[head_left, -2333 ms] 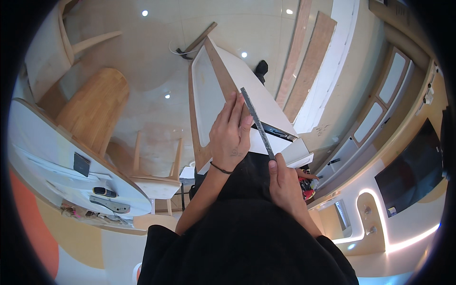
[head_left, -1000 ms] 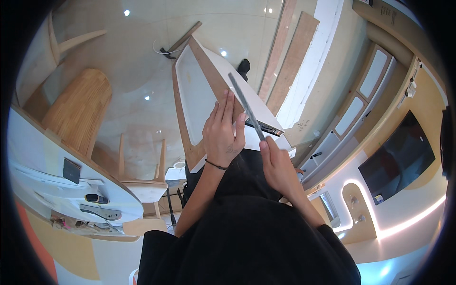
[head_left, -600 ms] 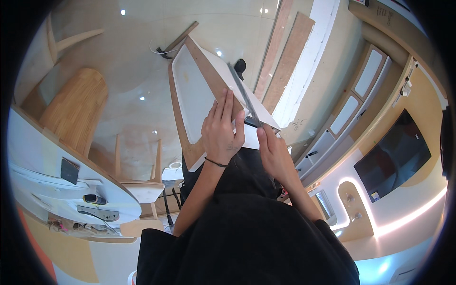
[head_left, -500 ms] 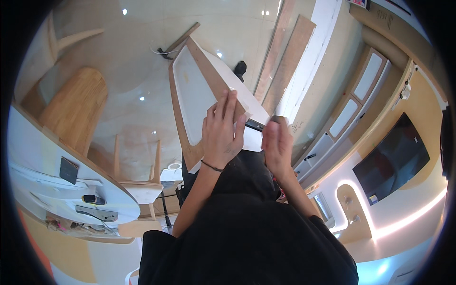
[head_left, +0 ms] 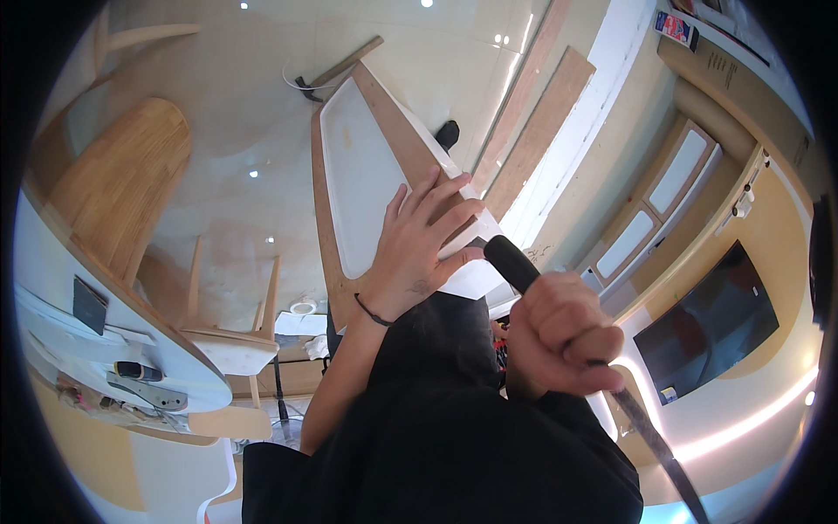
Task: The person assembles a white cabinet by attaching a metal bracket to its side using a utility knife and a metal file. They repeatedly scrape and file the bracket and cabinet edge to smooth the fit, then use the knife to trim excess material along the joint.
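Observation:
A long tapered panel (head_left: 353, 166), white with a wooden border, leans across my lap and slopes away toward the floor. My left hand (head_left: 419, 240) lies on its right border with the fingers spread. My right hand (head_left: 559, 336) is closed around a long tool (head_left: 511, 260). Its thick black cylindrical end points at the panel's edge, close to my left thumb. From the other side of the fist, a narrow dark strip runs to the lower right. Its exact kind is unclear. A small dark piece shows beside my left thumb, partly hidden.
A hammer (head_left: 336, 68) lies on the tiled floor past the panel's far end. Wooden planks (head_left: 541, 127) lie to the right. A wooden chair (head_left: 131, 183) and a round table (head_left: 166, 358) with tools stand at left. A wall screen (head_left: 707, 323) is at right.
My right hand has drawn back from the panel's edge, down and to the right, bringing the long tool into plain sight. My left hand's fingers have spread across the border.

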Available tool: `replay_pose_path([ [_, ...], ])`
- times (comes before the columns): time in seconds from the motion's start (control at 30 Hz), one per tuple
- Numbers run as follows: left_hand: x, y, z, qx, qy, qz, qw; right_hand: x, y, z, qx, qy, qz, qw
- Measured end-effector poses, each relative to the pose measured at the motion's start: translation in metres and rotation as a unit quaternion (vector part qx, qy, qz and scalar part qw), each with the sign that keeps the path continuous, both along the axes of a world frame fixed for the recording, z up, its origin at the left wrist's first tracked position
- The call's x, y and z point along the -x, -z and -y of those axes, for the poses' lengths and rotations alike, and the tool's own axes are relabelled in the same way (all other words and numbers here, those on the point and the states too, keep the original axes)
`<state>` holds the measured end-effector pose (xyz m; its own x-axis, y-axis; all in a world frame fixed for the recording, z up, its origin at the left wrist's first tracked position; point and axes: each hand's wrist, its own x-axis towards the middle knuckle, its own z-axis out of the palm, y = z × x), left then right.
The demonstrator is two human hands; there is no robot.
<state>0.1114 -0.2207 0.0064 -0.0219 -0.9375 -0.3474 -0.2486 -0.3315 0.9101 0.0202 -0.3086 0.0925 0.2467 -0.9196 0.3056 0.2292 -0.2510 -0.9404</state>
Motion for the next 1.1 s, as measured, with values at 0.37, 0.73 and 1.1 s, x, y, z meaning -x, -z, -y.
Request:
replay_pose_path([
  [0.37, 0.001, 0.0, 0.003, 0.016, -0.052, -0.065, 0.996, 0.007, 0.011, -0.003, -0.051, -0.018, -0.106, 0.993],
  [0.73, 0.005, -0.012, 0.015, -0.034, -0.144, -0.091, 0.985, 0.062, -0.047, -0.002, -0.446, 0.013, -0.341, 0.827],
  [1.1, 0.018, -0.019, 0.011, -0.081, -0.148, -0.044, 0.985, 0.054, -0.074, -0.007, -0.47, -0.22, -0.611, 0.598],
])
